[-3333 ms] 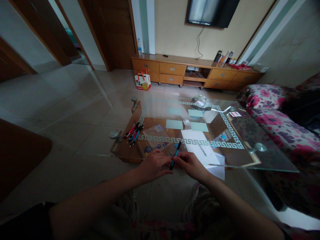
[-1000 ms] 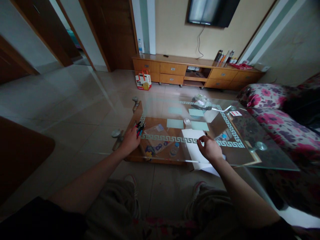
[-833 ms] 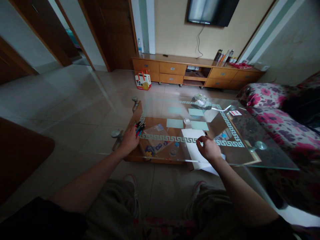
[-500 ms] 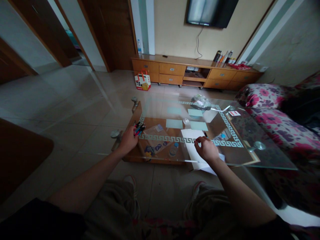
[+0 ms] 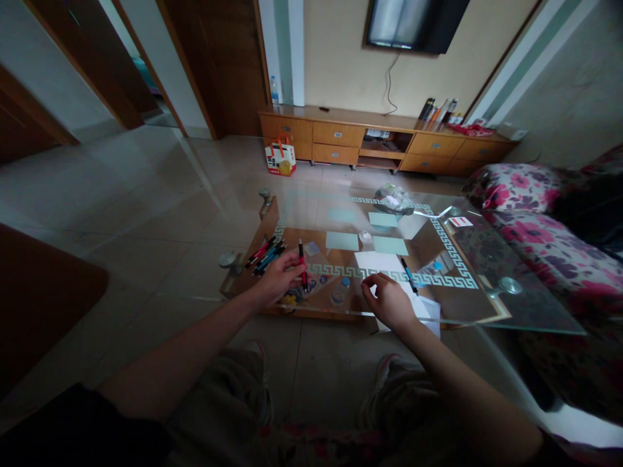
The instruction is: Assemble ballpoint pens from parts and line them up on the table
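Both forearms reach forward from the lap over the near edge of the glass tabletop point(image 5: 487, 285). Left hand point(image 5: 277, 279) angled inward, fingers pinched shut around a red pen point(image 5: 302, 263) that points away and slightly up; right hand point(image 5: 387, 301) loosely curled and empty, resting on the white paper point(image 5: 382, 264), a blue pen point(image 5: 407, 275) lying just beside it. Farther left on the tabletop, a heap of pens point(image 5: 265, 254) lies near the left hand.

wooden tv cabinet point(image 5: 384, 139), wall television point(image 5: 413, 24), floral sofa point(image 5: 540, 220), paper bag point(image 5: 280, 157) on the floor
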A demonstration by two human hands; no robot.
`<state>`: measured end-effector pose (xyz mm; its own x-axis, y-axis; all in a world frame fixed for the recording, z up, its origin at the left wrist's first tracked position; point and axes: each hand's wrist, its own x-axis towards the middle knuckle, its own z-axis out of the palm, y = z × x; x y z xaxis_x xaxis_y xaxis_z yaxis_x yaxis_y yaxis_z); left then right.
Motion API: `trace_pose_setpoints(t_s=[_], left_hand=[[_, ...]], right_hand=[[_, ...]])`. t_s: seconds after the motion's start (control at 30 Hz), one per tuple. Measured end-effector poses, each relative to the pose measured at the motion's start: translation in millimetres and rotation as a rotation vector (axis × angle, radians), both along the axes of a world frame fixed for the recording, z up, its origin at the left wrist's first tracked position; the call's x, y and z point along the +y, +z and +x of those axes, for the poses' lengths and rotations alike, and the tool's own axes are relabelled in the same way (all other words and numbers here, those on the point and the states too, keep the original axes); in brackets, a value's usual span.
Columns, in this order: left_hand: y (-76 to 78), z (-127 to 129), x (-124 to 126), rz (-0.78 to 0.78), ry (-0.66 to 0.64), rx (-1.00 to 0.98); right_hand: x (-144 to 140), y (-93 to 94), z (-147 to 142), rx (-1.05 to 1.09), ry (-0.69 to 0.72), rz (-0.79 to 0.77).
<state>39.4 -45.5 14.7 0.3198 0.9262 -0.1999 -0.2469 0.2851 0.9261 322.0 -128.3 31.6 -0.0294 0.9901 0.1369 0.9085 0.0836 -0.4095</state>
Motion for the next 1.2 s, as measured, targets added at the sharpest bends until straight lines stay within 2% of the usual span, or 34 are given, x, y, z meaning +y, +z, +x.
trace_pose_setpoints(t_s=[0.1,0.17,0.23,0.33,0.4,0.57,0.67,0.83,0.97,1.2], left_hand=[[-3.6,0.0,-1.8,0.055,-0.037,0.078],[-7.8,-1.9,-1.7,0.169,-0.067,0.232],[-9.7,-3.8,-2.4,0.352,-0.107,0.452],[-5.5,-4.0,-7.1,0.721,-0.186,0.715],[0.2,-1.9,-12.3,0.894,-0.244,0.796],[9.9,4.7,-26.2,1.082,-0.412,0.877],[11.2,7.0,-32.2,1.155,-0.455,0.89],[11.3,10.1,-37.1,1.178,-0.433,0.883],[8.5,11.7,-36.9,1.179,-0.408,0.891],[7.5,11.2,-36.8,1.192,-0.397,0.902]], right_hand=[[-1.7,1.0,-3.8,0.035,0.012,-0.002],[-1.5,0.8,-5.5,0.085,0.022,0.006],[-1.1,0.1,-8.3,0.168,0.038,0.019],[-0.8,-2.5,-15.4,0.337,0.047,-0.002],[-1.0,-5.5,-20.7,0.464,0.034,-0.063],[-1.9,-13.4,-27.3,0.788,0.04,-0.306],[-2.5,-13.8,-28.8,0.874,0.059,-0.432],[-2.9,-9.2,-33.2,0.942,-0.032,-0.568],[-4.3,-7.3,-34.9,0.964,-0.039,-0.645],[-6.8,-6.4,-34.7,0.931,0.013,-0.569]])
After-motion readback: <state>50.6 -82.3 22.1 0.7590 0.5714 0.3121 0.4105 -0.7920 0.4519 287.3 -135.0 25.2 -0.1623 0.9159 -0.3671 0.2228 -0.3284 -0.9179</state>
